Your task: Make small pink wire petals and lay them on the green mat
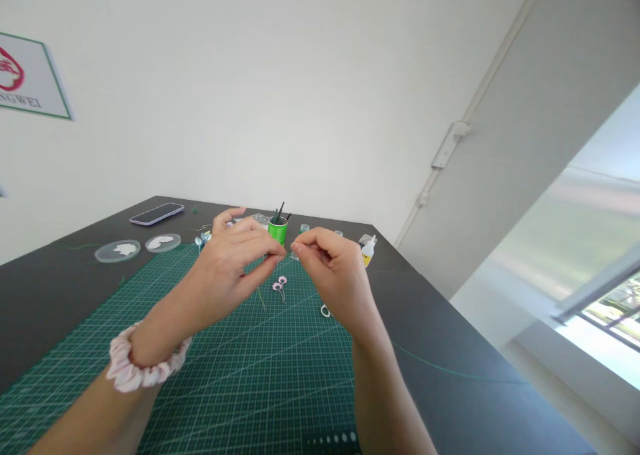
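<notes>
Above the green cutting mat (240, 388), my left hand (233, 262) pinches with thumb and forefinger, its other fingers partly raised. Close beside it, my right hand (335, 272) is also pinched, fingers curled in. The two sets of fingertips nearly meet; whatever they hold is too fine to make out. On the mat beyond them lie small pink flower shapes (280, 283) on thin wire stems. A white loop (325, 311), like a scissors handle, shows beside my right hand, which hides the rest. A pale scrunchie (143, 368) circles my left wrist.
A green can (278, 232) holding tools stands behind the hands, with small jars (305, 228) nearby. A glue bottle (369, 250) is at right. Two clear dishes (103, 254) with white pieces and a phone (157, 213) lie at left. A thin green strand (440, 367) crosses the dark table.
</notes>
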Tool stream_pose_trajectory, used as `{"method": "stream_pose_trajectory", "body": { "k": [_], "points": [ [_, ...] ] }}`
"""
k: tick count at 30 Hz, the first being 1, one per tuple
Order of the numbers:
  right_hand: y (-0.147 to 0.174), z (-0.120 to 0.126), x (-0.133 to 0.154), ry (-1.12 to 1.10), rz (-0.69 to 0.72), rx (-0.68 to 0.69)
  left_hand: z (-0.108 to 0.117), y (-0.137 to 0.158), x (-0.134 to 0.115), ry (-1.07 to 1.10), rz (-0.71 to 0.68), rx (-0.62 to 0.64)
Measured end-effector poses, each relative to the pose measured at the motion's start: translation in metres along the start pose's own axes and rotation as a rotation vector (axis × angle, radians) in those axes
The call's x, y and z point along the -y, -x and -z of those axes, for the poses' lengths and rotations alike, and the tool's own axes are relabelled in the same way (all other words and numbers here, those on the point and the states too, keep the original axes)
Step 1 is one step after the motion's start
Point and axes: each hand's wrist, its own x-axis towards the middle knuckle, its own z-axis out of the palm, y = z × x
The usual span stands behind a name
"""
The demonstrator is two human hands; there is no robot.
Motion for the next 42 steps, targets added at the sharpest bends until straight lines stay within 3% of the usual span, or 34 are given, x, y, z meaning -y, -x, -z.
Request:
{"method": "stream_pose_trajectory", "body": {
  "k": [7, 11, 15, 20, 28, 37, 42],
  "points": [
    [-0.008, 0.002, -0.008, -0.490, -0.178, 0.161, 0.002, -0.003, -0.003, 0.206, 0.060, -0.047],
    [-0.010, -0.003, -0.011, -0.595, -0.223, 0.195, 0.001, -0.005, -0.005, 0.258, 0.160, -0.133],
    [-0.009, -0.011, -0.009, -0.622, -0.229, 0.216, 0.000, -0.006, -0.006, 0.178, 0.219, -0.198],
    [-0.006, -0.016, -0.003, -0.524, -0.187, 0.178, -0.003, -0.005, -0.004, 0.030, 0.217, -0.258],
    [0.003, -0.016, 0.006, -0.111, -0.062, 0.039, -0.005, -0.002, -0.002, -0.141, 0.135, -0.239],
    [0.002, -0.008, 0.009, 0.143, 0.091, -0.029, -0.005, -0.003, -0.003, -0.124, 0.019, -0.057],
    [0.000, -0.002, 0.005, 0.162, 0.067, 0.016, -0.003, -0.002, -0.002, -0.010, 0.003, 0.034]
  ]
}}
